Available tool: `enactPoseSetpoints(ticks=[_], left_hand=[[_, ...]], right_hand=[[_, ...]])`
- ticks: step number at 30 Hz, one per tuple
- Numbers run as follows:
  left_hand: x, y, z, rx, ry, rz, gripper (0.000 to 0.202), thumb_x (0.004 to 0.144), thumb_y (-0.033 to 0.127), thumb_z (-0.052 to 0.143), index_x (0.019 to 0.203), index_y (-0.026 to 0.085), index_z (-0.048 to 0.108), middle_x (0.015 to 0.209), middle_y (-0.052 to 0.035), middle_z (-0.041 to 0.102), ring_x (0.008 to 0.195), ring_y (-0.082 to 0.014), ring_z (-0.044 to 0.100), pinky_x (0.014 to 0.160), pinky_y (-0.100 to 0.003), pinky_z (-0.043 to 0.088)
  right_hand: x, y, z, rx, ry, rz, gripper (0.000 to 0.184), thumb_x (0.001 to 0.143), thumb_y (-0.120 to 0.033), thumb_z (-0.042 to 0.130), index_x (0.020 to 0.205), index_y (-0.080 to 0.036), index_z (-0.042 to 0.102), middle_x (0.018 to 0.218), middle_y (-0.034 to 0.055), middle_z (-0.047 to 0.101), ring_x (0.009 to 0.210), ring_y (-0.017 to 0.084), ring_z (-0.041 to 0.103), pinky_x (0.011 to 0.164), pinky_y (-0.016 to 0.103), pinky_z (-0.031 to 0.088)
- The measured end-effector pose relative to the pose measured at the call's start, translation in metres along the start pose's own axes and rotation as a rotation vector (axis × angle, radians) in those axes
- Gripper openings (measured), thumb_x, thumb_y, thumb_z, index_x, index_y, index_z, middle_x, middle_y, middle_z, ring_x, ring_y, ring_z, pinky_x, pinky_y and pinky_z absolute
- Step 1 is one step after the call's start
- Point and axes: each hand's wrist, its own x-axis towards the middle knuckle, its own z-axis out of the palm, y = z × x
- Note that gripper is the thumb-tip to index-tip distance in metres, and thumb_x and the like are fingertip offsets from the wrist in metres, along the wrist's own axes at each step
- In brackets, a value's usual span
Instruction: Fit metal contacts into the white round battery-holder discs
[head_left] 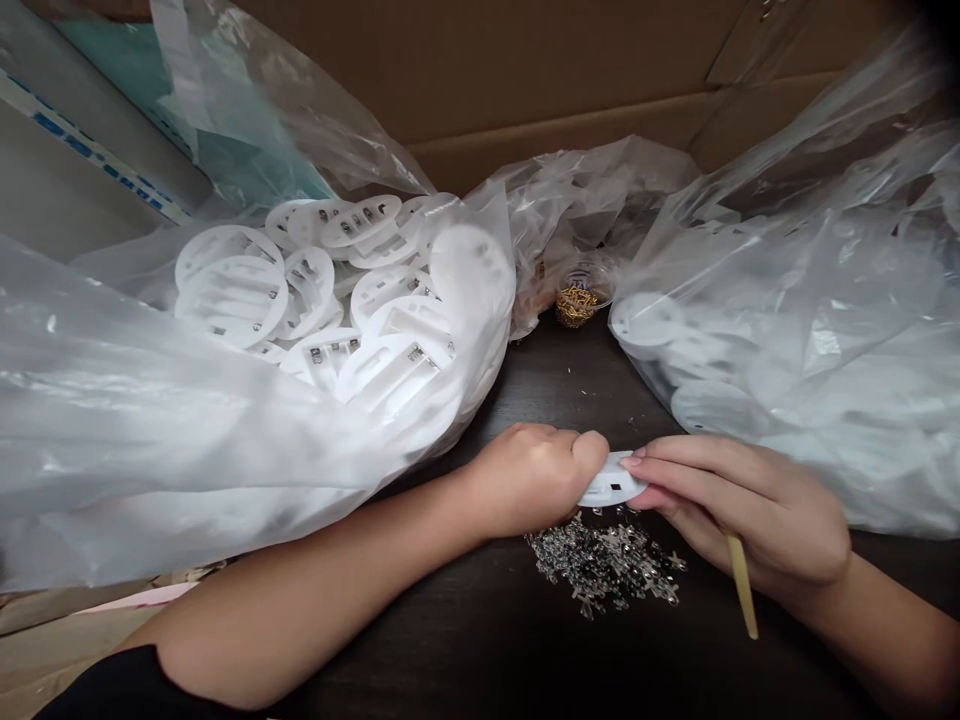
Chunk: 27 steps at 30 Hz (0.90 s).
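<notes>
My left hand [536, 475] is closed on the left side of a round white plastic disc [611, 488], its thumb near the upper edge. The fingertips of my right hand [750, 495] pinch the disc's right side. A small dark slot shows on the disc between the hands. A thin yellowish stick [741, 590] juts down from under my right palm; its other end is hidden. Just below the disc lies a loose pile of small shiny metal clips [607, 560] on the dark table [480, 640].
At the left, an open clear plastic bag [187, 420] holds several white discs [232, 300] with metal springs. Another clear bag [825, 400] with white discs stands at the right. Between them, a small cup [577, 295] contains gold-coloured pieces. Brown cardboard [555, 70] rises behind.
</notes>
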Motion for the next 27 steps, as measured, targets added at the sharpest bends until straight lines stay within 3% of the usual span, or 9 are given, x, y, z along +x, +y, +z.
enactPoseSetpoints(ticks=[6, 12, 17, 21, 27], left_hand=[[0.003, -0.003, -0.003, 0.063, -0.003, 0.025, 0.015, 0.096, 0.021, 0.043, 0.086, 0.016, 0.054, 0.072, -0.0067, 0.066, 0.063, -0.0217, 0.066, 0.055, -0.031, 0.049], [0.0, -0.012, 0.001, 0.007, 0.046, 0.05, 0.01, 0.094, 0.024, 0.048, 0.088, 0.017, 0.053, 0.073, -0.0059, 0.066, 0.064, -0.021, 0.064, 0.057, -0.03, 0.048], [0.0, -0.015, 0.003, -0.007, 0.064, 0.039, 0.01, 0.092, 0.027, 0.052, 0.093, 0.017, 0.054, 0.073, -0.0051, 0.065, 0.067, -0.021, 0.064, 0.059, -0.029, 0.046], [0.001, -0.016, 0.004, 0.005, 0.086, 0.035, 0.009, 0.092, 0.026, 0.051, 0.092, 0.018, 0.054, 0.072, -0.0046, 0.065, 0.066, -0.02, 0.063, 0.057, -0.029, 0.043], [0.001, -0.017, 0.005, 0.048, 0.06, 0.037, 0.009, 0.09, 0.026, 0.054, 0.092, 0.017, 0.054, 0.073, -0.0041, 0.066, 0.066, -0.0201, 0.064, 0.056, -0.029, 0.041]], right_hand=[[-0.005, -0.001, 0.011, -0.002, 0.001, 0.026, 0.016, 0.096, -0.016, 0.06, 0.108, -0.017, 0.069, 0.099, 0.0093, 0.073, 0.082, 0.018, 0.073, 0.067, 0.027, 0.062], [-0.002, -0.003, 0.015, -0.021, 0.003, 0.001, 0.018, 0.099, -0.016, 0.055, 0.11, -0.016, 0.069, 0.099, 0.0094, 0.073, 0.08, 0.015, 0.072, 0.065, 0.023, 0.061], [-0.003, -0.003, 0.011, 0.02, 0.021, 0.065, 0.026, 0.095, -0.016, 0.063, 0.12, -0.02, 0.068, 0.104, 0.0076, 0.074, 0.083, 0.017, 0.074, 0.068, 0.027, 0.062], [-0.002, -0.003, 0.011, 0.072, 0.055, 0.101, 0.025, 0.092, -0.015, 0.068, 0.116, -0.02, 0.069, 0.104, 0.007, 0.076, 0.087, 0.018, 0.075, 0.072, 0.028, 0.063], [-0.004, -0.001, 0.015, 0.003, 0.043, 0.039, 0.02, 0.093, -0.012, 0.065, 0.113, -0.017, 0.068, 0.105, 0.0094, 0.076, 0.088, 0.018, 0.075, 0.071, 0.028, 0.063]])
